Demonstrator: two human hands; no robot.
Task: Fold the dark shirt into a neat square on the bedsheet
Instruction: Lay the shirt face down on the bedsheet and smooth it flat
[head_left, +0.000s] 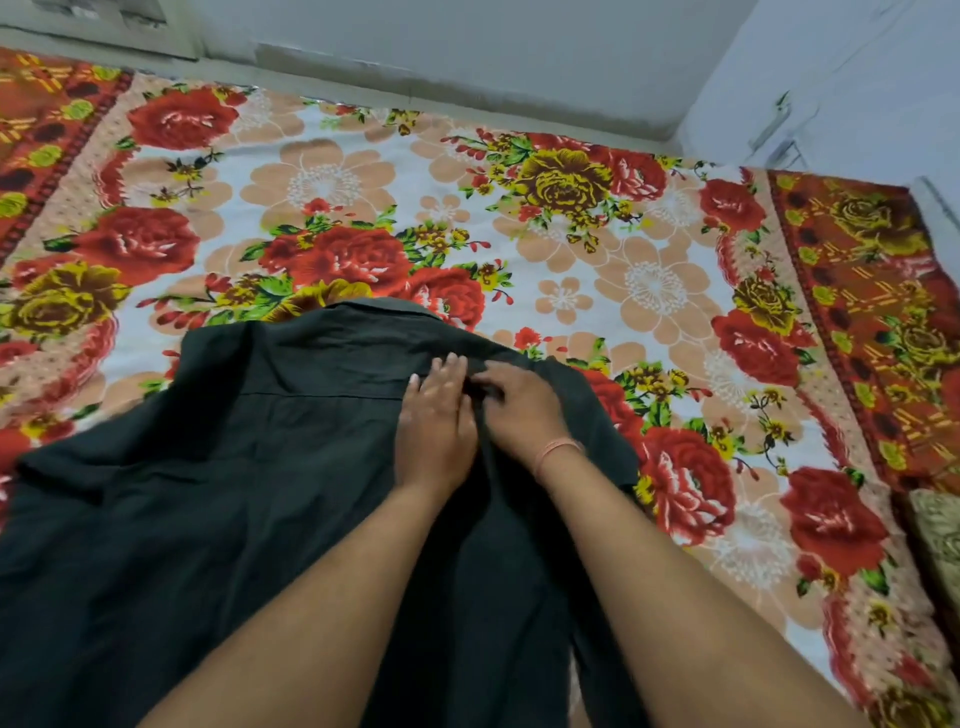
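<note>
The dark shirt (234, 467) lies spread back-side up on the flowered bedsheet (571, 249), collar at the far end. Its right side is folded in toward the middle. My left hand (434, 415) rests flat on the shirt near the right shoulder, fingers together and extended. My right hand (519, 402), with a thin pink band at the wrist, sits right beside it and pinches a fold of the dark cloth between thumb and fingers. Both forearms cross the lower part of the shirt and hide some of it.
A pale wall (467, 41) runs along the far edge of the bed and turns at the right corner. A patterned cushion (940, 540) peeks in at the right edge. Bare sheet stretches beyond the collar and to the right.
</note>
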